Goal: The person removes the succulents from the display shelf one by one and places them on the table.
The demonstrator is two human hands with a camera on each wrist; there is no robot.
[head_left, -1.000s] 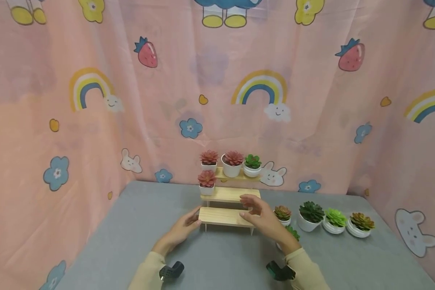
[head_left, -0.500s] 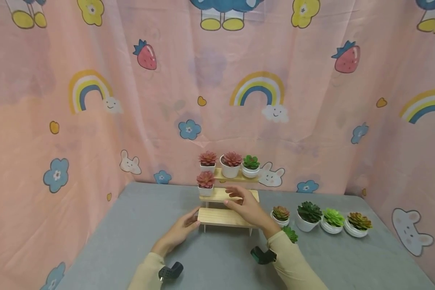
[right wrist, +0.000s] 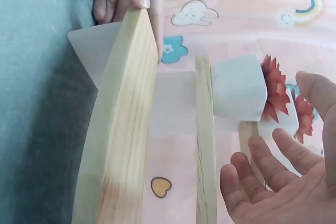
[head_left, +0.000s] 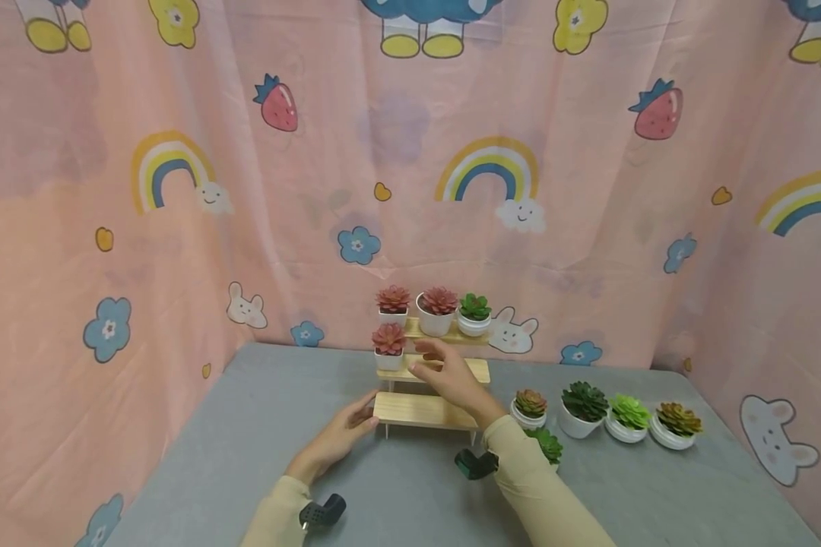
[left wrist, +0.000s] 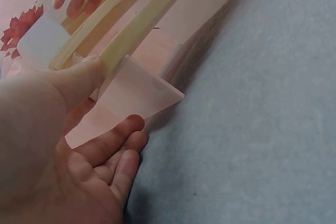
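A wooden three-tier display stand (head_left: 427,410) with pale translucent legs rises in steps at the table's middle. My left hand (head_left: 338,433) holds its left end: in the left wrist view the thumb rests on the lowest board's edge, the lower fingers loosely bent beside the leg. Over the middle tier hovers my right hand (head_left: 454,376), fingers spread and holding nothing. Just left of its fingertips, a red succulent (head_left: 388,339) in a square white pot stands on that tier. The top tier carries two more red succulents, one in a round pot (head_left: 435,313), and a green one (head_left: 475,313).
To the right of the stand, several potted succulents stand on the grey table (head_left: 246,425): a reddish one (head_left: 530,406), a dark green one (head_left: 584,406), a bright green one (head_left: 627,416) and a yellow-brown one (head_left: 676,423). Another green plant (head_left: 546,447) is partly behind the right sleeve.
My right hand has moved left and slightly away, from the stand's right side to above the middle tier, close to the red succulent. The left hand has kept its place.
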